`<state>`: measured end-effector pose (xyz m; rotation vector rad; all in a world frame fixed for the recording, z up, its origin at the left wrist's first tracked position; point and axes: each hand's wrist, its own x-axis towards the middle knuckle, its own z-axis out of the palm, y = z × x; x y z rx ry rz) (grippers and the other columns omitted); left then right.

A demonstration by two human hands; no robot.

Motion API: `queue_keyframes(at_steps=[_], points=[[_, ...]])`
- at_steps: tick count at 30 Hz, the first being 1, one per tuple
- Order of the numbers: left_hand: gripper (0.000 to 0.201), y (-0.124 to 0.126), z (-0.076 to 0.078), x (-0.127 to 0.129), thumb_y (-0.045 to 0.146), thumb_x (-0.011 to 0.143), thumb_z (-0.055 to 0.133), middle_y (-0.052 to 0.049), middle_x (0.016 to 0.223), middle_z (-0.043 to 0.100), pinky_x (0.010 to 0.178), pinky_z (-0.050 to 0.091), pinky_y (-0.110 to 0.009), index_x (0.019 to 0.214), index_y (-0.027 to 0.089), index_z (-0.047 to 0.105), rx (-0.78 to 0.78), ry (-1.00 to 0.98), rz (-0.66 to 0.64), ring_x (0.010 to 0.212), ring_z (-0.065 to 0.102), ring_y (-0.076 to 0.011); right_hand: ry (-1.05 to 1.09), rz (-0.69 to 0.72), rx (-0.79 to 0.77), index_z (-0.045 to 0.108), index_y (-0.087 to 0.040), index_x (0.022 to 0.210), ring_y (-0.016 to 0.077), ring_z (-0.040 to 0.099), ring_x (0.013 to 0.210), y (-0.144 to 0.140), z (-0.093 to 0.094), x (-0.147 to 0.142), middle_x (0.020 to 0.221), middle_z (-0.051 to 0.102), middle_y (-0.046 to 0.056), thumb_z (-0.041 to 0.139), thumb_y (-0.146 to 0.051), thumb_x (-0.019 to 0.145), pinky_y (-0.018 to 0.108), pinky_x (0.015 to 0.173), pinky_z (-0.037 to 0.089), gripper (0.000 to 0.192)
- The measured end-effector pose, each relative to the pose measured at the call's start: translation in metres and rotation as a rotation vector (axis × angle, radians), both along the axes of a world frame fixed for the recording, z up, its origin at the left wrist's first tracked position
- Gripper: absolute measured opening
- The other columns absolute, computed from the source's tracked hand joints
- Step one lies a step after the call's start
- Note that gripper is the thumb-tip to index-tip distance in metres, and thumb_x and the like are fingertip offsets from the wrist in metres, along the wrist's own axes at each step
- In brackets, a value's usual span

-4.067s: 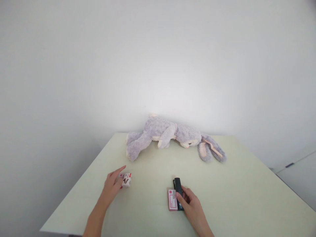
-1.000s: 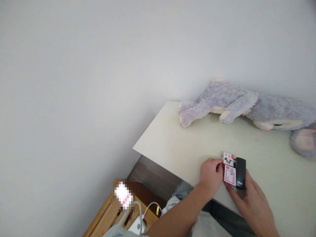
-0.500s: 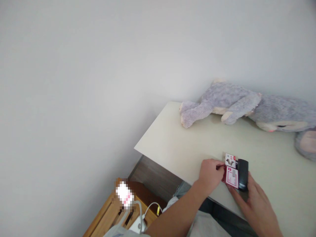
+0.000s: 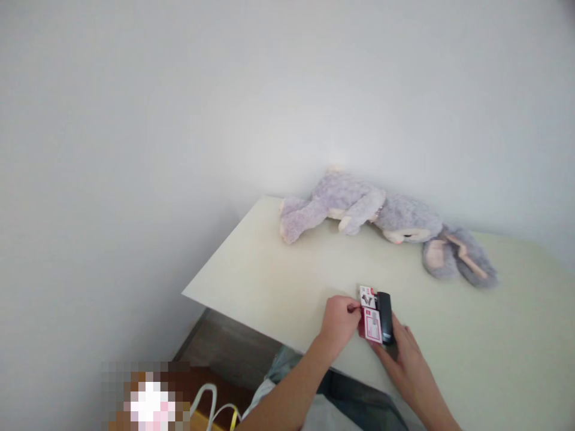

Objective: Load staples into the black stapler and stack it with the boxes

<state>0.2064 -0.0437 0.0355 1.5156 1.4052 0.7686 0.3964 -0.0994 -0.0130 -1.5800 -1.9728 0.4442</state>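
Left hand (image 4: 339, 320) is pinching the light, stiff red-white card (image 4: 372, 325) against the black stapler (image 4: 386, 326), right hand (image 4: 406, 356) cupping both near counter (image 4: 278, 269) edge.

Black stapler (image 4: 385, 317) beside red-white boxes (image 4: 371, 318) (touching)

A plain home room: a plush bunny (image 4: 381, 224) lies on a pale table (image 4: 269, 269) against bare white walls.
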Motion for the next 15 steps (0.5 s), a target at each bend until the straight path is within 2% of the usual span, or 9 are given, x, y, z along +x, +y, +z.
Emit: queue_keyframes(at_steps=[3, 6, 9, 11, 13, 15], points=[[0.032, 0.009, 0.002, 0.037, 0.047, 0.097, 0.061, -0.003, 0.103, 0.071, 0.081, 0.058, -0.036, 0.106, 0.017, 0.068, -0.029, -0.047, -0.113, 0.087, 0.068, -0.0164, -0.026, 0.031, -0.093, 0.024, -0.027, 0.160, 0.0327, 0.042, 0.145, 0.004, -0.004, 0.050, 0.161, 0.041, 0.012, 0.050, -0.055, 0.098, 0.062, 0.125, 0.014, 0.073], [0.032, 0.015, 0.007, 0.080, 0.047, 0.097, 0.062, -0.003, 0.107, 0.071, 0.083, 0.058, -0.038, 0.108, 0.017, 0.068, -0.051, -0.085, -0.212, 0.092, 0.068, -0.0179, -0.017, 0.011, -0.149, 0.024, -0.027, 0.159, 0.0338, 0.040, 0.147, 0.006, -0.002, 0.107, 0.162, 0.040, 0.012, 0.052, -0.055, 0.097, 0.061, 0.126, 0.009, 0.074], [0.032, 0.020, 0.010, 0.122, 0.045, 0.097, 0.063, -0.005, 0.113, 0.070, 0.086, 0.058, -0.040, 0.113, 0.017, 0.067, -0.063, -0.116, -0.289, 0.097, 0.068, -0.0193, 0.037, -0.007, -0.199, 0.026, -0.025, 0.159, 0.0348, 0.042, 0.144, 0.009, 0.004, 0.154, 0.158, 0.045, 0.014, 0.055, -0.057, 0.094, 0.055, 0.126, 0.018, 0.077], [0.032, 0.025, 0.011, 0.144, 0.043, 0.097, 0.064, -0.005, 0.116, 0.069, 0.088, 0.058, -0.041, 0.115, 0.017, 0.066, -0.063, -0.131, -0.321, 0.100, 0.068, -0.0200, 0.091, -0.031, -0.226, 0.027, -0.023, 0.158, 0.0342, 0.044, 0.142, 0.011, 0.008, 0.175, 0.156, 0.047, 0.015, 0.056, -0.057, 0.093, 0.051, 0.124, 0.027, 0.079], [0.031, 0.029, 0.010, 0.160, 0.042, 0.097, 0.064, -0.006, 0.118, 0.069, 0.089, 0.058, -0.041, 0.117, 0.018, 0.065, -0.057, -0.142, -0.334, 0.101, 0.068, -0.0201, 0.141, -0.055, -0.246, 0.029, -0.022, 0.157, 0.0334, 0.046, 0.141, 0.013, 0.010, 0.186, 0.157, 0.046, 0.015, 0.057, -0.058, 0.092, 0.048, 0.122, 0.032, 0.078], [0.031, 0.032, 0.007, 0.168, 0.042, 0.097, 0.064, -0.006, 0.119, 0.068, 0.089, 0.059, -0.041, 0.117, 0.018, 0.065, -0.043, -0.152, -0.327, 0.101, 0.068, -0.0200, 0.177, -0.081, -0.251, 0.031, -0.022, 0.156, 0.0328, 0.044, 0.143, 0.014, 0.009, 0.188, 0.159, 0.044, 0.014, 0.057, -0.059, 0.091, 0.046, 0.123, 0.030, 0.079]])
